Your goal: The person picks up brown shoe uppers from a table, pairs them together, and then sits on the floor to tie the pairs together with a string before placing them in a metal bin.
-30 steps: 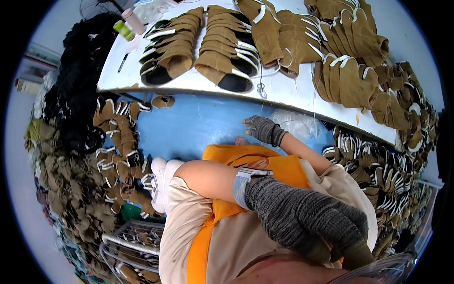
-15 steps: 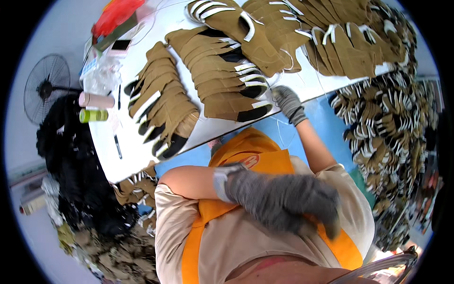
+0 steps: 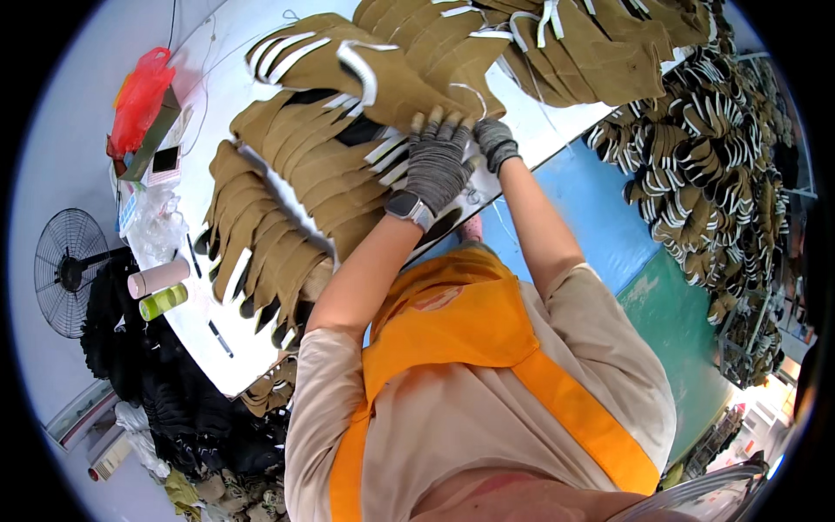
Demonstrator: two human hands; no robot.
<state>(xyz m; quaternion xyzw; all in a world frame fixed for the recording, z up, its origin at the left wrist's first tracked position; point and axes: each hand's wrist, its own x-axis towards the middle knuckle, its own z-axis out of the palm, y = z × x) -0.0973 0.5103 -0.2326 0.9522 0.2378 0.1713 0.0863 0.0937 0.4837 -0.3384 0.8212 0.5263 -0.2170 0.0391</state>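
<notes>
Both my hands wear grey knit gloves. My left hand (image 3: 439, 161), with a watch on its wrist, lies palm down with fingers spread, its fingertips on the lower edge of a large brown work glove (image 3: 396, 83) with white trim. Close beside it, my right hand (image 3: 496, 143) has its fingers curled together at that same edge; what they pinch, if anything, is hidden. Under and left of my left hand lies an overlapping row of brown gloves (image 3: 300, 161) with white and black parts. A second row (image 3: 252, 226) sits further left.
More brown gloves (image 3: 583, 61) overlap at the back right of the white table (image 3: 204, 339). A big heap of gloves (image 3: 696, 165) stands at the right. On the left are a pink bottle (image 3: 156, 278), a green bottle (image 3: 163, 302), a pen (image 3: 220, 339) and a fan (image 3: 70, 272).
My left hand has swung from in front of my chest out onto the gloves. My right hand has come in against the large glove's edge. The whole view has shifted.
</notes>
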